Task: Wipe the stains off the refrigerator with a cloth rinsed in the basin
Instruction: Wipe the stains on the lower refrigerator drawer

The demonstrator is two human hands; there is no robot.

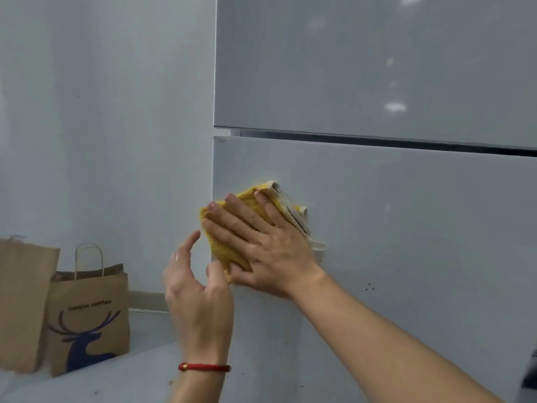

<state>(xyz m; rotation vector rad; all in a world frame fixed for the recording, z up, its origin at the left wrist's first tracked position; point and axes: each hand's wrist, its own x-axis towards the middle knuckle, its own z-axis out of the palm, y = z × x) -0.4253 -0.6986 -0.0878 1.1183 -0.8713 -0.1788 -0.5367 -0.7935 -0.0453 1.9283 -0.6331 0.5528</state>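
Note:
A grey refrigerator [406,213] fills the right of the view, with a dark gap between its upper and lower doors. My right hand [261,242] presses a folded yellow cloth [220,245] with a pale edge flat against the lower door, near its left edge, fingers straight and spread. My left hand [197,295] hovers just left of the cloth with relaxed fingers, holding nothing; a red bracelet circles its wrist. Small dark specks [369,286] dot the door to the right of my right wrist. The basin is out of view.
Two brown paper bags stand on the floor at the lower left against the white wall [101,141]; the nearer bag [90,318] bears a blue deer print, the other bag [23,301] is plain.

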